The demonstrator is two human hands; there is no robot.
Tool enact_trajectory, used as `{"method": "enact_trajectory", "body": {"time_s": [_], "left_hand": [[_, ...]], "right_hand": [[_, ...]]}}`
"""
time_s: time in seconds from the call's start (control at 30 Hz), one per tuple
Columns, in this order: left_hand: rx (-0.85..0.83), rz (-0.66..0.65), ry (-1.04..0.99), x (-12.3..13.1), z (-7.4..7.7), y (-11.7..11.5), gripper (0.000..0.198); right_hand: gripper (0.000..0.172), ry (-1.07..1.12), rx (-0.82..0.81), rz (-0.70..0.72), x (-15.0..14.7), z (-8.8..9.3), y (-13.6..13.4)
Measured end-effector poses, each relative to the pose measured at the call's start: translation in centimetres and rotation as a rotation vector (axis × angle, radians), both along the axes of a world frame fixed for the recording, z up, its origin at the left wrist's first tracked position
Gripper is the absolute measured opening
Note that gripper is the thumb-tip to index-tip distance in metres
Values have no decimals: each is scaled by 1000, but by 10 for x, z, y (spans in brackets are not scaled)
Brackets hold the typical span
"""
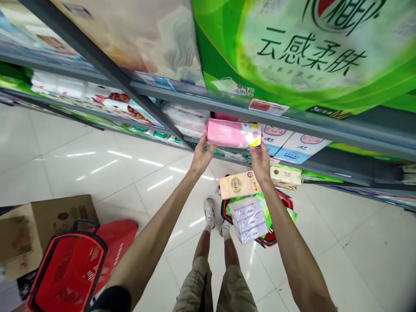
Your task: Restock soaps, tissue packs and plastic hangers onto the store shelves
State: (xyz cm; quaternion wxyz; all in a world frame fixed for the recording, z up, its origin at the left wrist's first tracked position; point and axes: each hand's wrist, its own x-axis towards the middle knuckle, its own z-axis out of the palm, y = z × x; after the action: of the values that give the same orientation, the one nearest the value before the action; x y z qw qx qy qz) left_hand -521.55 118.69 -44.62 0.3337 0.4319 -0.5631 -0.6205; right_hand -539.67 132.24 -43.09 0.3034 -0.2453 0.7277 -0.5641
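A pink tissue pack (231,133) lies lengthwise at the edge of a grey store shelf (325,130). My left hand (201,157) grips its left end from below. My right hand (260,161) grips its right end, fingers curled on the pack's underside. White and blue tissue packs (294,143) lie on the shelf just right of it. Below my hands, on the floor by my feet, a red basket (282,203) holds orange, cream and purple-white tissue packs (248,219).
Large green tissue bales (308,56) fill the shelf above. A second red basket (69,268) stands at the lower left next to a cardboard box (48,216). More shelves of packs run off to the left. The floor is glossy white tile.
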Motion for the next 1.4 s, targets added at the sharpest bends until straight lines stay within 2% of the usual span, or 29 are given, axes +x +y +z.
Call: {"method": "enact_trajectory", "body": {"time_s": [0.17,0.3,0.5,0.73,0.93,1.07,1.2,1.3,1.4], "left_hand": [[9,27,41,-13,-9,-15,63],[-3,13,48,-17,-15,-20,57],[88,49,-191,-17,-18,-24,57],[146,84,-105,-31,-30,-20,77],[174,86,-20,-37,-38,-21,81],[176,77,-2,-40,-39,-20,80],[193,93,56,-47,-44,-19,90],[154,83,98,-48,-50,-14,96],[137,93,88,-32,-55,1,85]], "right_hand": [[64,-2,-16,8,-8,2,-17],[66,-8,-24,52,-12,-8,-23],[73,-11,-15,57,-11,-34,-29],[78,-58,-19,5,-8,-58,-36],[74,-61,-60,-8,-15,-63,-46],[77,-5,-74,-8,-13,-67,-53],[82,84,-47,-10,-12,-72,-58],[86,129,-7,-13,-5,-72,-50],[78,159,39,-64,22,-65,-14]]}}
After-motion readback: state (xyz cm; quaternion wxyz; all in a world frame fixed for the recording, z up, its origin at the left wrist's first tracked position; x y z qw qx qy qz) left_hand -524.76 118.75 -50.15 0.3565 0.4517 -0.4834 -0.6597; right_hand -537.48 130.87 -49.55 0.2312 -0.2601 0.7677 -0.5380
